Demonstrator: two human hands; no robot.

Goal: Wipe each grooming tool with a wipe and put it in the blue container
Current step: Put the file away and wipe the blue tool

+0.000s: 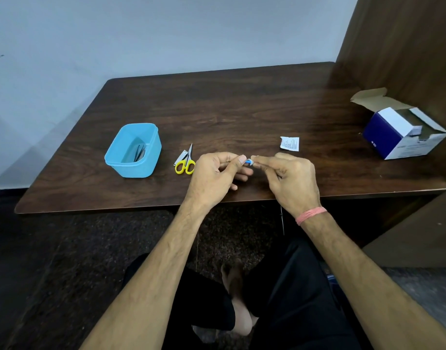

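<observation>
Both hands meet over the table's front middle and pinch one small blue-and-white packet (248, 162) between them. My left hand (216, 176) holds its left end with thumb and fingers, and my right hand (287, 179) holds its right end. Most of the packet is hidden by the fingers. The blue container (133, 150) stands to the left with dark metal tools (140, 152) lying inside it. Yellow-handled scissors (186, 161) lie between the container and my left hand, with a silver nail clipper (180, 156) against their left side.
A torn white wrapper (289, 143) lies beyond my right hand. An open blue-and-white cardboard box (403, 133) stands at the table's right end beside a wooden panel (406, 46). The table's front edge (103, 209) runs just below my wrists.
</observation>
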